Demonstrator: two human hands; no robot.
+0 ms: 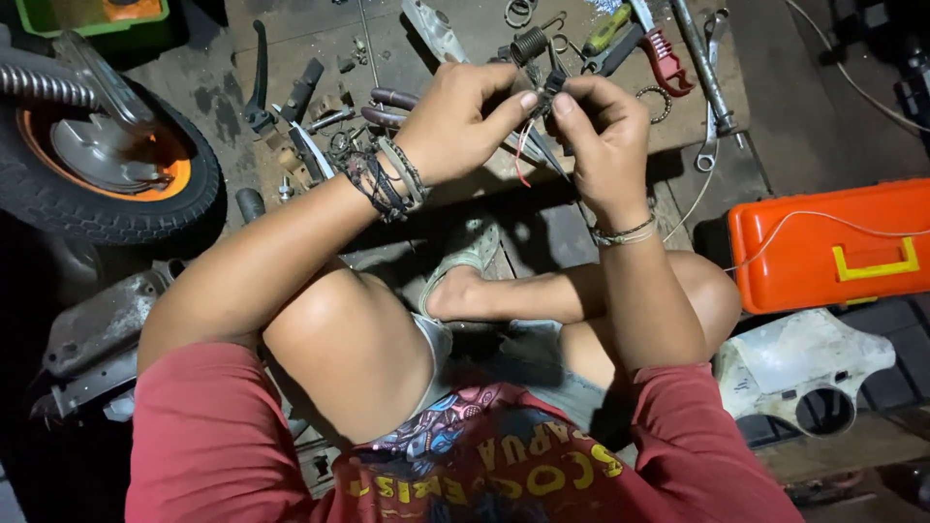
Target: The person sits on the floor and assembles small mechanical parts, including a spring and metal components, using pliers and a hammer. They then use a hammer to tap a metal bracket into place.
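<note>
Both my hands met at one small wired part [544,92]: left hand [455,121] and right hand [605,131] pinched it between fingertips (wires dangling down toward me).

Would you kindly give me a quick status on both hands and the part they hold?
Left hand and right hand both pinching small wired part. Held above cluttered board. Nothing in the way.
</note>
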